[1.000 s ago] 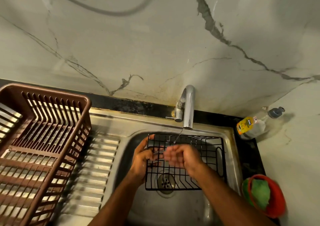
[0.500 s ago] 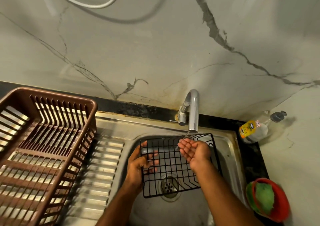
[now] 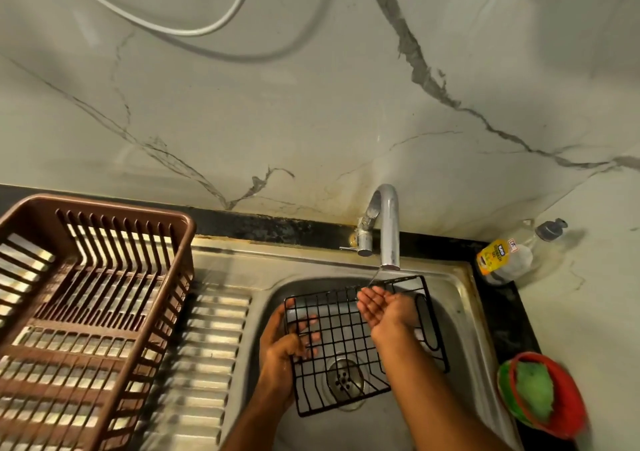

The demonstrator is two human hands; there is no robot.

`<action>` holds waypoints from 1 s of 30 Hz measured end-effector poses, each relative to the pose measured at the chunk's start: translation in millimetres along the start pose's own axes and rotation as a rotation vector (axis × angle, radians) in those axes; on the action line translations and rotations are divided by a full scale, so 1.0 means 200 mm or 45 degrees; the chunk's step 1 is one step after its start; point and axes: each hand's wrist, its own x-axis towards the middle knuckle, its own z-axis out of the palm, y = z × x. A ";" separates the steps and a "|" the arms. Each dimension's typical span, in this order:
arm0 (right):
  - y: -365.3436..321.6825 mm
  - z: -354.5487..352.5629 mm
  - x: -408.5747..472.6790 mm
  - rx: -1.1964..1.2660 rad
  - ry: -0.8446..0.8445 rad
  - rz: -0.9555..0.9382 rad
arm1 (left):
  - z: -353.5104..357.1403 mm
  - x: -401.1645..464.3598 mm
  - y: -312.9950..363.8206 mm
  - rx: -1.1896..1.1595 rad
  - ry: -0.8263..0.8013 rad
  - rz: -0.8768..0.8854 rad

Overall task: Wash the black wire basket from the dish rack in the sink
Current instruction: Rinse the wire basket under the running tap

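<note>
Left hand (image 3: 282,350) gripping black wire basket (image 3: 349,343) in sink (image 3: 464,312); right hand (image 3: 384,307) open, apparently cupped under tap (image 3: 386,225).

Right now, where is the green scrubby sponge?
In the head view, the green sponge sits in a red bowl on the counter, right of the sink, below the soap bottle.

Single head view, close above sink (image 3: 464,298), facing down toward wall.
</note>
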 end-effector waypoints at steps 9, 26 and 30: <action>0.17 -0.05 -0.03 -0.576 0.324 -0.750 | 0.02 -0.03 -0.08 -0.008 0.024 0.011; 0.17 -0.10 -0.10 -1.788 0.074 -1.145 | -0.03 0.02 0.02 0.066 0.006 0.111; 0.27 -0.03 -0.10 -2.026 -0.116 -0.798 | -0.01 0.00 -0.01 0.139 0.002 0.178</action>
